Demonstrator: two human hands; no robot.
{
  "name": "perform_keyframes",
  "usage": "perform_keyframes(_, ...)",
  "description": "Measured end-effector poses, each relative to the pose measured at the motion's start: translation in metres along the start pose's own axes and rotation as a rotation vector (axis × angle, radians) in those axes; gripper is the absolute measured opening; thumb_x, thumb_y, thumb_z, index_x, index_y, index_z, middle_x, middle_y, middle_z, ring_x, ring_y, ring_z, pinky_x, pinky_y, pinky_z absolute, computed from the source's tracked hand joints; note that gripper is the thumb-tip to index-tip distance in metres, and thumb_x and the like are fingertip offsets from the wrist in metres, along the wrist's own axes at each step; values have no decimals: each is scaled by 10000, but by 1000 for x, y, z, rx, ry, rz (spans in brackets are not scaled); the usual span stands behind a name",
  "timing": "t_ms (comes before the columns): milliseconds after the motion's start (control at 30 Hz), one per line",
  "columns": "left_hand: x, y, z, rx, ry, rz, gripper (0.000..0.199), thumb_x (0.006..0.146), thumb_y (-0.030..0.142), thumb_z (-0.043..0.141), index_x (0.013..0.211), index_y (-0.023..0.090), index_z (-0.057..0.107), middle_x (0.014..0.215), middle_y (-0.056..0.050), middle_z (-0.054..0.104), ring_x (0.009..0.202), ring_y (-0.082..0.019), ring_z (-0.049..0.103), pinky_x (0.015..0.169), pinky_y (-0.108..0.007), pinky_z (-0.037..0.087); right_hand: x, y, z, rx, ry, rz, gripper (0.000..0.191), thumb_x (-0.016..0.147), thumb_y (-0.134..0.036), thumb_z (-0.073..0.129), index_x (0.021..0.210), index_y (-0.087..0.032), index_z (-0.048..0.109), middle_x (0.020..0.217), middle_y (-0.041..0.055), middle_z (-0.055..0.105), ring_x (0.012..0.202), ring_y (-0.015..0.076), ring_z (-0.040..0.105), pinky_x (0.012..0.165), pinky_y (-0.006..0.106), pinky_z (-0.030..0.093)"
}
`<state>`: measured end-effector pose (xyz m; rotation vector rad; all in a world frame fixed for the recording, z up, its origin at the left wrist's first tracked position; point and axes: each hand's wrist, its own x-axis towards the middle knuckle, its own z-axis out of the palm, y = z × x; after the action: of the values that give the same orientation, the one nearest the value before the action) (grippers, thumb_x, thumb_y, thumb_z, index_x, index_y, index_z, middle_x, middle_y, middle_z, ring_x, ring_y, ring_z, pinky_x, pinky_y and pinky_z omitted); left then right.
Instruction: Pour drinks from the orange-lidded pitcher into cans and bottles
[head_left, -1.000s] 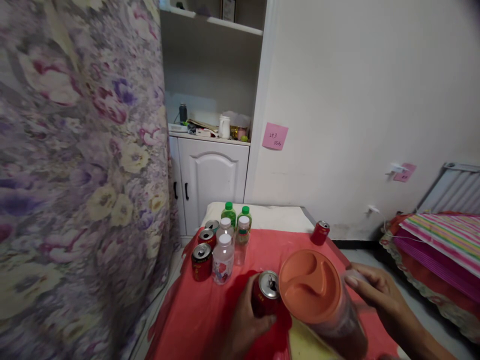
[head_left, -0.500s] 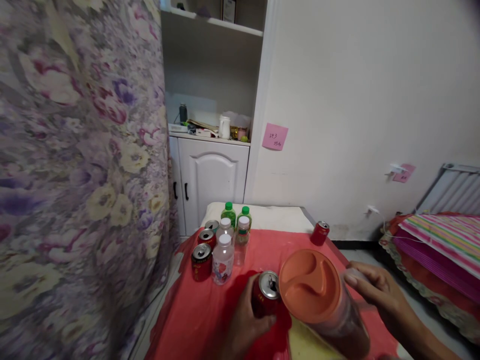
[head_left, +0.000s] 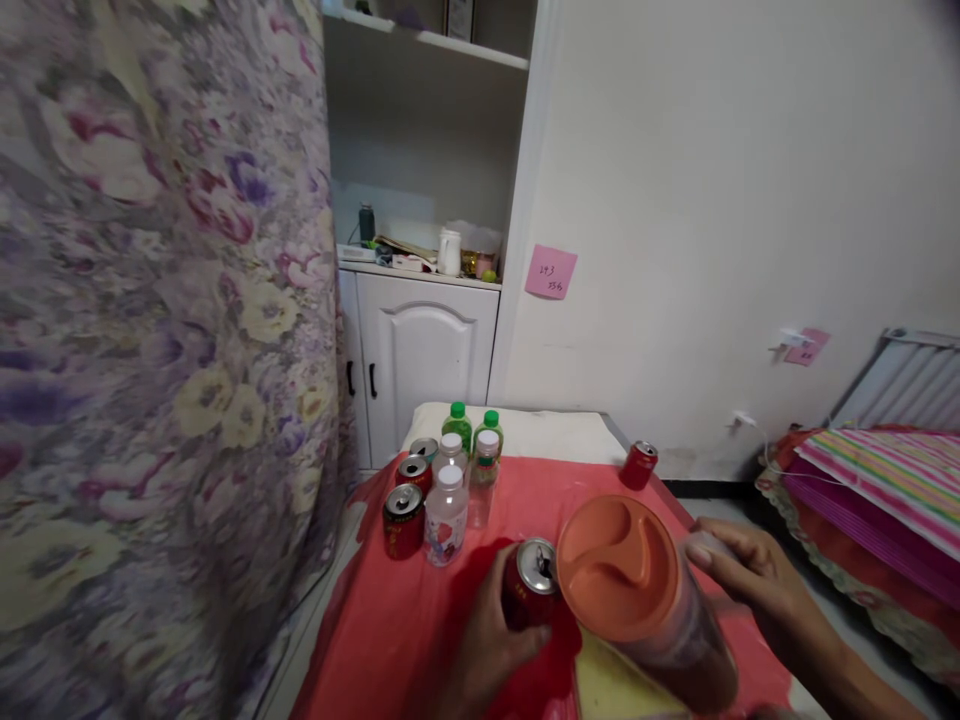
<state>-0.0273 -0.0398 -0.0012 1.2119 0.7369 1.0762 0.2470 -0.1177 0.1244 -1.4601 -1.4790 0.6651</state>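
A dark red drink can [head_left: 528,585] with an opened silver top is wrapped by the fingers and thumb of my left hand [head_left: 487,635]. Against its right side leans a clear plastic pitcher [head_left: 694,640] with an orange lid [head_left: 619,565], tilted toward the can and holding something dark. My right hand [head_left: 754,570] grips the pitcher by its handle. The spout's meeting with the can is partly hidden, so I cannot tell whether liquid flows. Below the pitcher lies a flat yellow thing [head_left: 619,690].
Left on the red tablecloth [head_left: 367,630] stand dark red cans [head_left: 403,530], clear white-capped bottles [head_left: 445,530] and green-capped bottles [head_left: 457,428]. A red can [head_left: 639,466] is at the far right. Behind are a white cabinet [head_left: 427,360] and wall; a floral curtain [head_left: 172,350] hangs left.
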Motion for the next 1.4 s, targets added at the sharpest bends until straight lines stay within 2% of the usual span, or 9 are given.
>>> perform_keyframes(600,-1,3,1,-14,-60,44,752,576,162,855,1266,223,562,1306,-121,699,1263,-370,614,1086,-451,474,2,1,0,0,-17,1,510,853,-603,618,618,-224,369,651,-42,247,605,141,275,556,283,182)
perform_keyframes(833,1,-5,-2,26,-27,32,754,580,150,850,1272,241,566,1301,-89,707,1260,-340,625,1074,-401,492,3,3,-1,-6,-19,-19,511,856,-593,619,618,-225,357,654,-43,244,605,137,258,549,281,184)
perform_keyframes(1167,5,-14,-4,56,-56,61,746,630,146,848,1298,242,533,1340,-101,684,1278,-329,615,1095,-417,472,3,8,-2,6,-38,-16,513,863,-603,608,625,-228,351,660,-45,232,595,132,247,522,265,175)
perform_keyframes(1267,5,-14,-4,61,-49,77,739,625,151,848,1291,249,542,1325,-88,691,1267,-324,621,1086,-406,478,4,7,-2,-17,-31,-44,521,856,-613,607,616,-226,354,655,-45,236,594,132,250,528,270,184)
perform_keyframes(1400,4,-11,-3,27,-56,83,727,613,143,844,1274,246,560,1306,-86,702,1252,-330,631,1075,-404,488,4,2,-1,-16,-34,-13,530,855,-624,606,624,-227,342,659,-42,240,605,135,258,544,275,192)
